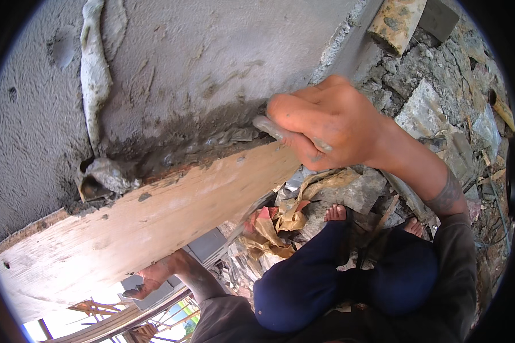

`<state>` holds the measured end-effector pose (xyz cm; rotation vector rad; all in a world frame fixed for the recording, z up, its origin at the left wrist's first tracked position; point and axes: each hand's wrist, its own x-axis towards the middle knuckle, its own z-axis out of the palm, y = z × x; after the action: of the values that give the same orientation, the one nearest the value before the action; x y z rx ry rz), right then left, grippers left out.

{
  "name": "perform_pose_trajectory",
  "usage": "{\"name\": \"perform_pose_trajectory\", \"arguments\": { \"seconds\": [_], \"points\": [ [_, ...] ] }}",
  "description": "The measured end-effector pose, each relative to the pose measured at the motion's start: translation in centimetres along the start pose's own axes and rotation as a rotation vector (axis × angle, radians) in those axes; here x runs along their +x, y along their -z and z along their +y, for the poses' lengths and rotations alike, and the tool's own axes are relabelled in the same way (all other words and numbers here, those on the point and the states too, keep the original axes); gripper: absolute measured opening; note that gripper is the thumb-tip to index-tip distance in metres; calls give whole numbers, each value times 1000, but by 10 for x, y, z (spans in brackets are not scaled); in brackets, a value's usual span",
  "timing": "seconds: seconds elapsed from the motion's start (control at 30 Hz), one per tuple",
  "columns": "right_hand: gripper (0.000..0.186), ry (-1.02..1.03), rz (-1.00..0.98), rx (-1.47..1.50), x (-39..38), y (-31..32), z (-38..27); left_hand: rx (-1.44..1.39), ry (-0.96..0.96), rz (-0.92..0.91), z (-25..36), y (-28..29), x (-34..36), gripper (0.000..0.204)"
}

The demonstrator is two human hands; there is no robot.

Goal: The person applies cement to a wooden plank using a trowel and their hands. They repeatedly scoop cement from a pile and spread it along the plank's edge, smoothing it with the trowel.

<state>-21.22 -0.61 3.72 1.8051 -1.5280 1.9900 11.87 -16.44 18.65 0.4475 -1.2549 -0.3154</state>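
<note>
My right hand (332, 123) is closed in a fist against the wet mortar seam (212, 140), where a grey wall meets the top edge of a long wooden board (171, 200). Its thumb is coated in grey mortar. Whatever lies inside the curled fingers is hidden. Lower down, my left hand (157, 275) is at the board's lower edge, smeared with mortar. Most of its fingers are out of sight, so its grip cannot be made out. At the seam's left end, a lump of mortar (111, 174) sits by a small pipe opening (90, 188).
A whitish, mortar-crusted strip (95, 68) runs down the grey wall (171, 51). Broken rubble (423, 108) covers the ground at right, with a cylindrical piece (396, 26) at the top. Torn brown paper (274, 226) lies near my bare feet (336, 212). Grey blocks (207, 246) stand below the board.
</note>
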Motion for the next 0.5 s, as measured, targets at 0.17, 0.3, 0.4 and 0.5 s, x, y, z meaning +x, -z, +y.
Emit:
{"name": "perform_pose_trajectory", "arguments": {
  "seconds": [0.17,0.3,0.4,0.5],
  "points": [
    [20,30,-50,-36,6,-6,4,-81,22,-36,-4,11,10,103],
    [19,56,-28,-28,7,-3,4,-25,-46,51,-9,10,14,100],
    [18,44,44,-55,8,18,1,-67,-65,135,-10,-7,3,87],
    [16,87,146,-14,12,21,-4,-126,54,49,-4,-3,2,71]
  ]
}}
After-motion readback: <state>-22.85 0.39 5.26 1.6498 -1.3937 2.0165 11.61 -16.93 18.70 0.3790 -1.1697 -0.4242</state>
